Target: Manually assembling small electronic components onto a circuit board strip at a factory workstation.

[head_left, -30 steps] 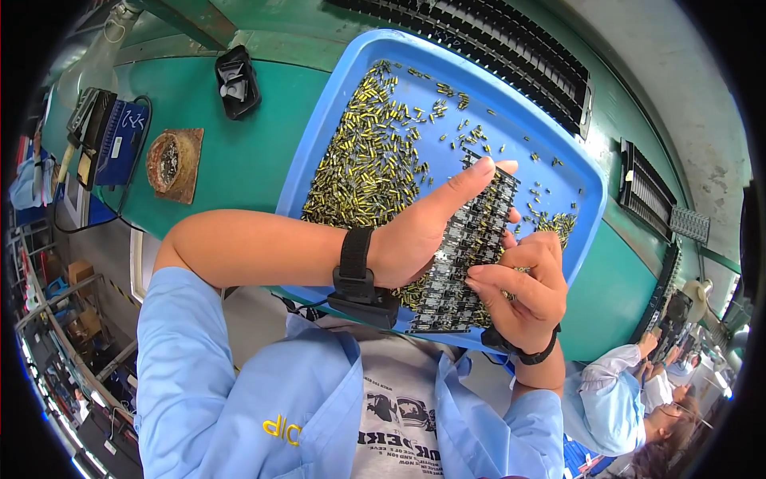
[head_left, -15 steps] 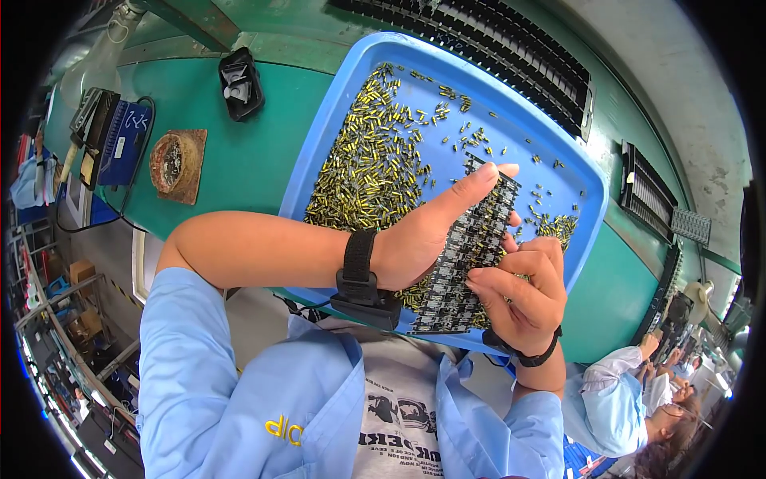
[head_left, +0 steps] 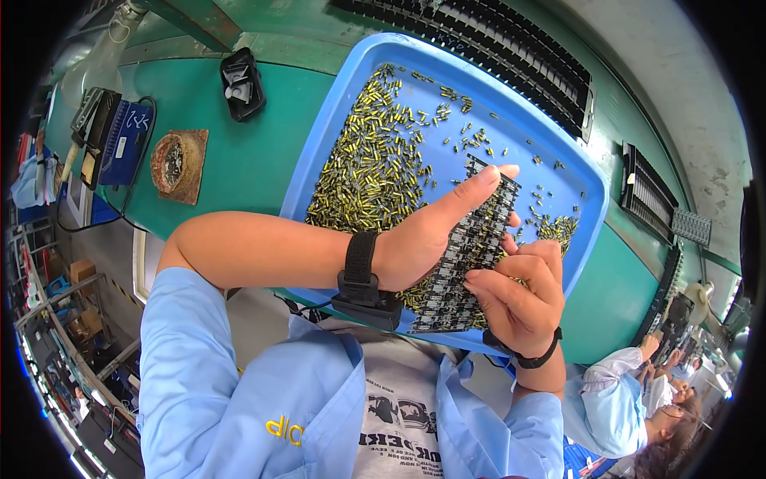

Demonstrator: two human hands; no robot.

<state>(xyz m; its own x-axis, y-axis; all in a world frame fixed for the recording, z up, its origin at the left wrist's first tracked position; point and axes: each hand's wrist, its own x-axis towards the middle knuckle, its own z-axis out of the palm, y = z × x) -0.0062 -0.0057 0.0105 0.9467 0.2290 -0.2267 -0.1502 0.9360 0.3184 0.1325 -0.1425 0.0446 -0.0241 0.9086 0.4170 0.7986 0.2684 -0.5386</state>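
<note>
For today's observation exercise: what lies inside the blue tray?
The blue tray holds many small yellow components, heaped left and scattered right. The left hand and black board cover others.

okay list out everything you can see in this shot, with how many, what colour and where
tray: one, blue, on the green bench, centre
small components: too many to count, yellow and dark, loose in the tray, mostly its left half
circuit board: one, black, held over the tray's near edge
long racks: several, black, along the far side of the bench
small case: one, black, left of the tray
round coil on a mat: one, brown, far left
box with cables: one, blue, at the left edge
co-worker's sleeve: one, light blue, lower right
left hand: holds the board, black wristband
right hand: fingers at the board's right edge, black wristband
</note>
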